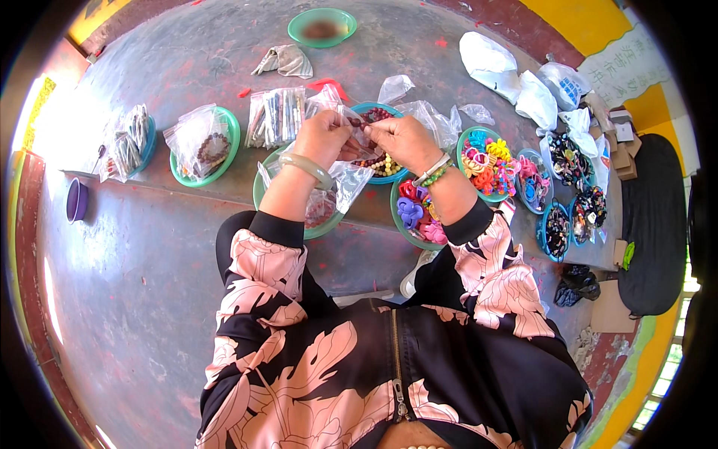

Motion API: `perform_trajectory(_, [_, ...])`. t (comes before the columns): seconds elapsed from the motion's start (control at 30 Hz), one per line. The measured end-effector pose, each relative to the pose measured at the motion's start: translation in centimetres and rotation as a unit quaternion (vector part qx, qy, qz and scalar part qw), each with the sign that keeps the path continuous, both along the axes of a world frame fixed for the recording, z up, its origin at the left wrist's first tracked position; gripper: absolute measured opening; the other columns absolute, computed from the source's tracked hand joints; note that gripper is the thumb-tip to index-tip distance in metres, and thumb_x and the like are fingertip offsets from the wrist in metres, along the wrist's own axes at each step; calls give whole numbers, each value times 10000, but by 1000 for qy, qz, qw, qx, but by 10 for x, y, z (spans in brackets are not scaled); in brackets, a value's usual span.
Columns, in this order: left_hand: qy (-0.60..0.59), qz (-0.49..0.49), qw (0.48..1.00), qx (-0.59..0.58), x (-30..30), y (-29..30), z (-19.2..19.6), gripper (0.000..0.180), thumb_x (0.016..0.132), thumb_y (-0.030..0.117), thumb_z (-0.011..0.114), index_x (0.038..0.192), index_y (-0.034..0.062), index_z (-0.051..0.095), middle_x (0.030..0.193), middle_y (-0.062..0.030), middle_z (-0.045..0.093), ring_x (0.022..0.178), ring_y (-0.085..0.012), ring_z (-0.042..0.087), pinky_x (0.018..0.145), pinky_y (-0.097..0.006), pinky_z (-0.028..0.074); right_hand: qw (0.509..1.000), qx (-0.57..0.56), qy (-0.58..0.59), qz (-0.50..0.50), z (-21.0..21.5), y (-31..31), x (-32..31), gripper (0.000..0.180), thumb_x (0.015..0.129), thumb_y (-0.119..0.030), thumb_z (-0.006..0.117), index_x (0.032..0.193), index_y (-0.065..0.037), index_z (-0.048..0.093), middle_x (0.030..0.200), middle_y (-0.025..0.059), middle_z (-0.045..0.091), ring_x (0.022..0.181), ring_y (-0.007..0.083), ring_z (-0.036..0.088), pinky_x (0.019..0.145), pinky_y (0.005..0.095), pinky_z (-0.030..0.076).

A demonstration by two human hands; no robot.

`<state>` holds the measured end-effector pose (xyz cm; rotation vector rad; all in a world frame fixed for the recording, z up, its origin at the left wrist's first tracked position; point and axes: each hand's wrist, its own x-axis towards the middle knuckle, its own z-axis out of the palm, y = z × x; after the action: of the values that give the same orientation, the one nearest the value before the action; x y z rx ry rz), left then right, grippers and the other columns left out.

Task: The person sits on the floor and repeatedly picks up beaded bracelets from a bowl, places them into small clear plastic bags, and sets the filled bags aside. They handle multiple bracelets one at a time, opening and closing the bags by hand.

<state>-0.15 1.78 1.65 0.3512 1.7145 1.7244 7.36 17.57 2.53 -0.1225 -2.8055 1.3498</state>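
Note:
My left hand (pixel 327 139) and my right hand (pixel 407 142) meet fingertip to fingertip, both closed in a pinch on a clear plastic bag (pixel 350 114). Part of the bag is hidden by my fingers, and I cannot make out its contents. Just beneath them sits a blue basin (pixel 390 179) with dark red and pale yellow bead strings (pixel 387 165). Under my left forearm is a green basin (pixel 323 230) holding clear bags. Below my right wrist, another green basin (pixel 398 217) holds purple and pink hair ties (pixel 419 212).
Bagged pen-like sticks (pixel 275 117) lie left of my hands, beside a green basin (pixel 233 142) with a bagged bead bracelet. To the right stand basins of colourful hair ties (pixel 488 161) and dark small items (pixel 557 230). White bags (pixel 490 63) lie behind; a purple bowl (pixel 77 200) stands far left.

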Motion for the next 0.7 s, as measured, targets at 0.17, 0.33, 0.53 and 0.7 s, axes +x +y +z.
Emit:
perform_trajectory(0.17, [-2,7,1000,19,1,-4,5,91,860,99,487,866,11,506,729,-105,604,627,-171,624,548,-237,516,996,-63,69,-2,-6,0,-1,192,819,-130,537,946,-15,622,666,102,605,590,131,567,559,293,441])
perform_trajectory(0.33, [-8,2,1000,25,-1,-7,7,100,856,105,501,877,8,513,727,-103,602,627,-169,624,550,-230,512,977,-203,55,20,-8,1,0,292,825,-78,533,1109,-17,547,919,79,631,813,103,585,696,233,461])
perform_trajectory(0.53, [-38,37,997,57,-3,-12,9,97,853,98,501,876,5,519,764,-120,611,638,-179,629,541,-217,508,977,-187,100,-8,-3,1,0,353,812,-61,551,1160,-15,509,1015,81,607,947,109,555,790,233,442])
perform_trajectory(0.7, [-105,84,965,225,-10,-20,7,89,837,75,513,851,-12,509,780,-142,605,693,-213,634,548,-229,517,961,-206,180,-26,1,1,-3,532,746,-146,676,1205,-5,447,1102,96,557,956,142,549,801,264,447])
